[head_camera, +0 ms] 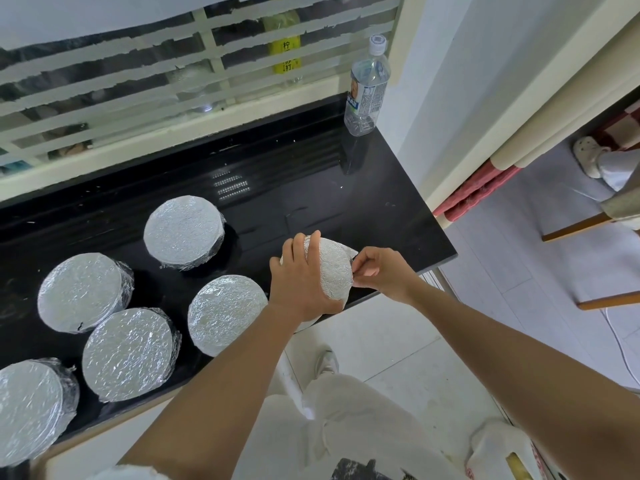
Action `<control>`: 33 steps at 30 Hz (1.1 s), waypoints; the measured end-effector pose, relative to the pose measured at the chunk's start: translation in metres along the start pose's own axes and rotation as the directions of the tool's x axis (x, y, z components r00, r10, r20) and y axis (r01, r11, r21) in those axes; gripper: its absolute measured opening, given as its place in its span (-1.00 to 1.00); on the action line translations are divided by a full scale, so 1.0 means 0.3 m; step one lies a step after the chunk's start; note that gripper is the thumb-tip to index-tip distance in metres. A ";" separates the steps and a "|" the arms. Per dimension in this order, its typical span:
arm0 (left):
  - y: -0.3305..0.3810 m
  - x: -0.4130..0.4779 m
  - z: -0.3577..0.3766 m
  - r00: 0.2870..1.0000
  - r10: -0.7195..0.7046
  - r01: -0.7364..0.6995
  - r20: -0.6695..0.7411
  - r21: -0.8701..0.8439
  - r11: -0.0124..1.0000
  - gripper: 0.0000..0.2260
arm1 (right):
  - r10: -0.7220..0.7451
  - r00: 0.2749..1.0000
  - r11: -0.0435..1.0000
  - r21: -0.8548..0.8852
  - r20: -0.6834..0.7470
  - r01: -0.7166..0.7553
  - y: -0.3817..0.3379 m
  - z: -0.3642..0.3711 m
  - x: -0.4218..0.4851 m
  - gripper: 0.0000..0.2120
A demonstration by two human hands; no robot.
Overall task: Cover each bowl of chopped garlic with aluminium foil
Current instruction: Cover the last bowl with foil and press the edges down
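- A foil-wrapped bowl (334,268) is held tilted at the near edge of the black desk (311,181), toward the desk's 4 o'clock corner. Whether it touches the desk cannot be told, and its contents are hidden.
- The left hand (304,282) is laid over this bowl from its 9 o'clock side, with the fingers (313,244) curled across the rim and grasping it.
- The right hand (379,271) is placed at the bowl's 3 o'clock side, where a loose flap of aluminium foil (352,252) is pinched between the thumb and the bent fingers.
- Five covered bowls are set flat on the desk, all between 8 and 10 o'clock of the held one.
- The nearest covered bowl (225,313) is seen just beside the left forearm.
- A second covered bowl (183,232) is found at 10 o'clock.
- A third (81,292) and a fourth (128,353) are placed close together farther toward 9 o'clock.
- A fifth (29,410) is cut off by the picture's left edge.
- A clear water bottle (367,88) is stood upright at the desk's 1 o'clock corner, well apart from every bowl.
- A striped frosted window (104,81) is seen along the desk's 12 o'clock edge.
- A pale tiled floor (398,341) is seen at 5 o'clock, below the desk's edge.
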State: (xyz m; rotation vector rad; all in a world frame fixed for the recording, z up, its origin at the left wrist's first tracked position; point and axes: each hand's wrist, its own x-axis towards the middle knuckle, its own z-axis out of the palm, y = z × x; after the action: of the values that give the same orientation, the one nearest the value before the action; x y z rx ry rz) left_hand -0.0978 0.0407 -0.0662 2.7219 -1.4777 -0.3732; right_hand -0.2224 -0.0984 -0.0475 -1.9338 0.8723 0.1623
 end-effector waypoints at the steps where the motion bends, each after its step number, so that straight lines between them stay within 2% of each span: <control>1: 0.000 0.000 0.003 1.000 -0.001 0.001 -0.008 -0.001 1.000 0.11 | -0.007 1.000 1.000 -0.021 0.012 0.007 -0.008 -0.006 0.011 -0.80; 4: 0.001 0.000 0.003 1.000 -0.001 0.001 -0.007 0.001 1.000 0.12 | -0.012 0.999 0.997 -0.076 0.050 0.016 -0.022 -0.014 0.034 -0.75; 7: 0.001 -0.001 0.000 1.000 0.000 0.000 0.006 0.006 1.000 0.12 | -0.023 0.999 0.993 -0.116 0.028 0.026 -0.019 -0.004 0.042 -0.75; 11: -0.002 -0.002 0.007 1.000 -0.002 0.002 -0.006 0.004 1.000 0.09 | -0.025 0.997 0.991 -0.133 -0.075 0.014 -0.009 0.037 0.033 -0.78; 15: -0.002 -0.001 0.008 1.000 0.002 -0.002 -0.009 0.003 1.000 0.09 | -0.030 0.974 0.995 -0.098 -0.227 0.008 0.003 0.071 0.013 -0.70; 19: -0.001 0.001 0.001 1.000 0.001 -0.001 0.007 -0.001 1.000 0.08 | -0.091 0.964 0.987 -0.149 -0.251 0.054 0.006 0.082 0.009 -0.83; 22: 0.001 0.001 0.004 1.000 -0.008 0.008 0.008 -0.010 1.000 0.09 | -0.066 0.964 0.992 -0.120 -0.256 0.036 0.008 0.091 0.004 -0.94; 28: 0.003 0.000 0.000 1.000 -0.005 0.005 0.013 -0.003 1.000 0.08 | -0.030 0.946 0.996 -0.093 -0.322 0.000 0.005 0.111 -0.007 -0.93; 33: -0.003 -0.004 -0.009 0.999 0.030 -0.030 0.026 0.003 1.000 0.09 | -0.135 0.921 0.988 -0.125 -0.365 0.096 0.025 0.134 -0.025 -0.94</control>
State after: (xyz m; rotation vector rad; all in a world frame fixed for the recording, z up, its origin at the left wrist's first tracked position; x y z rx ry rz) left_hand -0.0969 0.0420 -0.0634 2.7042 -1.5256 -0.4064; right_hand -0.2228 -0.0637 -0.0705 -2.1471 1.0068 -0.2440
